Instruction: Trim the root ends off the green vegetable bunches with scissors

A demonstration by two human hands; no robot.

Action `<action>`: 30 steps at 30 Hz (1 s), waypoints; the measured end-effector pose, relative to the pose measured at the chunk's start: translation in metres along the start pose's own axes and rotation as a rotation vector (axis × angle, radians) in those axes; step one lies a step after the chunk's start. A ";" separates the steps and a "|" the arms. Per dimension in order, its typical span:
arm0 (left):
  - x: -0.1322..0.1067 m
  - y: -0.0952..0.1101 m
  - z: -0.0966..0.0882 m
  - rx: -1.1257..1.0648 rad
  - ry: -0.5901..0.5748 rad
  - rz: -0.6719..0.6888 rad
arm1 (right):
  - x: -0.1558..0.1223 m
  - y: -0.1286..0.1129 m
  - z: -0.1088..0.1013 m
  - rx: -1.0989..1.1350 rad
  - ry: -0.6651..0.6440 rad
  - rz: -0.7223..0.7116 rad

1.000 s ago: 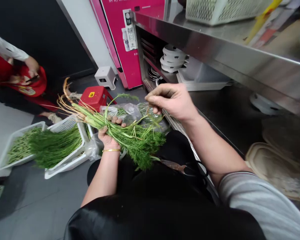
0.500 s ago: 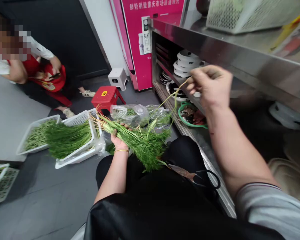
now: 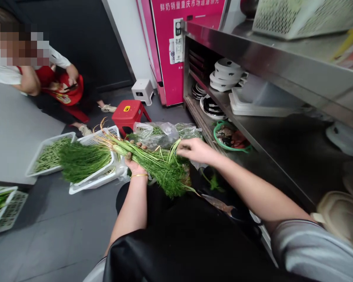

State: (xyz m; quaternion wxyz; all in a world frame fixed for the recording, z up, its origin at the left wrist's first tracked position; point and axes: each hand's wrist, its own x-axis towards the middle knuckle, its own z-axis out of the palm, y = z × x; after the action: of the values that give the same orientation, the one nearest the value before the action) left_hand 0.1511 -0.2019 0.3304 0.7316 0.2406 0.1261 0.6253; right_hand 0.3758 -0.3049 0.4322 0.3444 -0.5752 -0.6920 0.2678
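A bunch of feathery fennel greens [image 3: 164, 172] lies across my left hand [image 3: 135, 158], pale root ends pointing left and fronds over my lap. The left fingers wrap round its stems. My right hand [image 3: 194, 150] is at the bunch's right side, its curled fingers closed on a pale stem at the edge; the fingertips are partly hidden. Below the right hand, a loose blurred green frond [image 3: 214, 182] shows against my dark clothing. Scissors [image 3: 220, 203] with dark handles lie on my lap, right of the fronds.
Left are white baskets [image 3: 91, 178] of greens and green beans [image 3: 53, 154]. Plastic bags [image 3: 157, 133] of greens lie ahead, near a red stool [image 3: 129, 113]. Steel shelving [image 3: 253, 55] stands right, with a green basket [image 3: 248, 149] low down. A person [image 3: 55, 70] sits at left.
My right hand has come down and left from above the shelf side to the bunch. The long stem it held is out of it; a loose frond now shows beneath.
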 end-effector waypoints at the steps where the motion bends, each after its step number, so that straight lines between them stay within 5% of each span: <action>1: -0.001 0.002 0.002 -0.004 -0.004 0.004 | 0.003 0.004 0.011 -0.051 -0.018 0.024; 7: -0.005 0.015 0.008 -0.038 -0.045 0.046 | 0.011 0.043 0.003 0.087 0.193 0.241; 11: -0.007 0.015 0.016 -0.055 -0.073 0.037 | 0.017 0.055 0.019 0.564 0.047 0.452; 16: -0.009 0.011 0.018 -0.103 -0.093 -0.032 | 0.026 0.049 0.047 0.986 0.039 0.397; 21: -0.006 0.011 0.006 -0.104 -0.085 -0.026 | 0.024 0.049 0.033 1.062 -0.005 0.390; 27: 0.002 0.022 -0.011 -0.185 -0.104 0.072 | 0.007 0.051 -0.004 0.862 0.498 0.184; 30: 0.006 0.029 -0.020 -0.321 -0.198 0.086 | -0.001 0.055 -0.031 0.801 0.634 0.083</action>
State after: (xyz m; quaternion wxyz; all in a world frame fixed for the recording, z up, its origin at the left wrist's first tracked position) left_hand 0.1173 -0.1895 0.3287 0.7419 0.1862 -0.0583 0.6415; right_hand 0.4336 -0.2957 0.4095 0.7197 -0.4782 -0.3731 0.3379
